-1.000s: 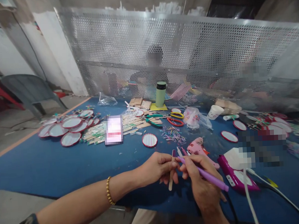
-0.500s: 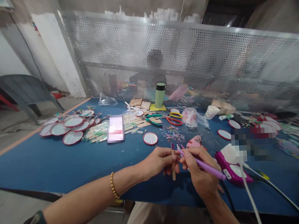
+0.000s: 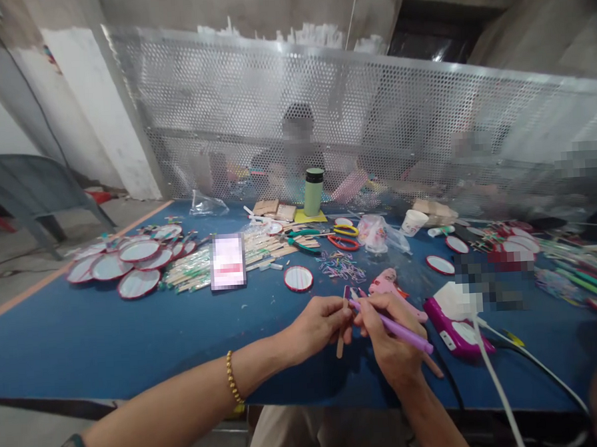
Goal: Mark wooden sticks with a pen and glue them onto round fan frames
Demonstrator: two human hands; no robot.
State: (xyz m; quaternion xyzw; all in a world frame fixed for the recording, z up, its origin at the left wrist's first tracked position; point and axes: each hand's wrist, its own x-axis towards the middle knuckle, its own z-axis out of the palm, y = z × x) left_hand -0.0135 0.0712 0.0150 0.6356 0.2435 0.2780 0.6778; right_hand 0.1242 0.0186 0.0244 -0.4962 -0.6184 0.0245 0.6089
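Observation:
In my left hand (image 3: 320, 327), thumb and fingers pinch a flat wooden craft stick (image 3: 340, 345), which stands tilted over the near part of the table. The upper end of the stick is coloured purple. My right hand (image 3: 395, 342) is closed around a purple marker pen (image 3: 407, 336), its tip close to the stick's coloured end; whether they touch I cannot tell. Just beyond my right hand lies a pink glue gun (image 3: 388, 283), partly hidden by the fingers. A round white disc with a red rim (image 3: 298, 278) lies beyond my left hand.
Red-rimmed discs (image 3: 139, 283) are heaped at the left, beside a phone (image 3: 228, 262) on bundled sticks. Pliers (image 3: 304, 242), small coloured pieces (image 3: 341, 266) and a green bottle (image 3: 313, 193) stand or lie farther back. A magenta power strip (image 3: 457, 332) with cables is at right.
The stick has tilted, its lower end swinging left. The marker and right hand have shifted slightly left, while the whole view has turned a little to the right.

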